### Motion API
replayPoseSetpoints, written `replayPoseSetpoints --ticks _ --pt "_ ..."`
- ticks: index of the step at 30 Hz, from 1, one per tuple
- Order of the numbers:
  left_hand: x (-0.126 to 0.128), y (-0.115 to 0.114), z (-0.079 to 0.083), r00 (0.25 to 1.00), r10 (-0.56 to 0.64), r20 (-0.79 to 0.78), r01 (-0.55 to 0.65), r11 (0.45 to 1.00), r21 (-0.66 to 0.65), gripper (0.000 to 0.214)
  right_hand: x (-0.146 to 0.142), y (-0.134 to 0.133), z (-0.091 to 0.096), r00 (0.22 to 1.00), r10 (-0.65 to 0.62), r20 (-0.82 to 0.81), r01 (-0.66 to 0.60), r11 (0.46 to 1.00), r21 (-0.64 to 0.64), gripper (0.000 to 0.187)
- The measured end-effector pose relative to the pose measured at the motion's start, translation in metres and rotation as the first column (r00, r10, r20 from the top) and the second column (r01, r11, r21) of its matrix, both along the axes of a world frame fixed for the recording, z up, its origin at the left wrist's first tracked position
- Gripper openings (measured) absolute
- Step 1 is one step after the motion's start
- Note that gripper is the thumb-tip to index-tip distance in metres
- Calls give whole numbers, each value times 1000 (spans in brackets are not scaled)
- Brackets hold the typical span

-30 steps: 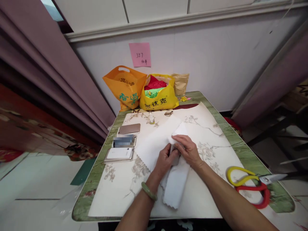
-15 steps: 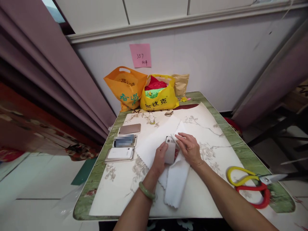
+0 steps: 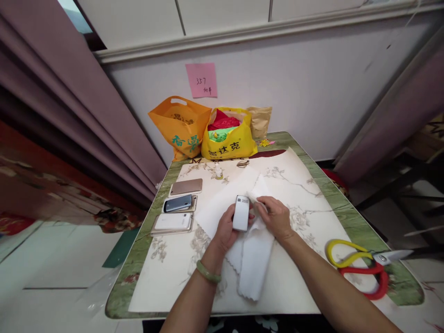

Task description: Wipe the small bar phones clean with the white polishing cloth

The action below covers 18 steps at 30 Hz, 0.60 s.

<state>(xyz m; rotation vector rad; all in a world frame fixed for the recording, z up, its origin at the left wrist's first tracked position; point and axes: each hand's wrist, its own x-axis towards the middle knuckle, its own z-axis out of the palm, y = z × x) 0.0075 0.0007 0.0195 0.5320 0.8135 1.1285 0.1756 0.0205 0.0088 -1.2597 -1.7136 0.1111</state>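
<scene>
A small silver mobile phone lies in my left hand, its back with camera and speaker holes facing up. Fingers wrap round its lower sides. My right hand is closed on a white cleaning cloth, pinching it just right of the phone. The cloth hangs in folds down toward the front of the table, and another white cloth part is spread flat beneath the hands. A green bangle circles my left wrist.
Several phones lie stacked at the left: a gold one, a dark one, a white one. Large scissors with yellow and red handles lie at the right edge. Behind stand an orange bag, a yellow bag and a small bottle.
My left hand has turned the phone so its back shows more fully and stands more upright. The right hand, with the cloth, has shifted slightly off the phone's top edge.
</scene>
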Motion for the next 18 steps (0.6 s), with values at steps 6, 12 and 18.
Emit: replayPoseSetpoints --ticks 6,12,18 --pt "2 -1 4 999 45 -19 -45 999 -30 32 18 -2 16 909 -183 -375 137 980 -147 26" --pt "4 -4 3 992 113 -61 -114 993 -15 34 56 -6 15 793 -330 -513 187 932 -311 41" --pt "2 1 1 989 109 -97 -116 991 -64 33 86 -12 15 750 -425 -507 286 899 -330 48"
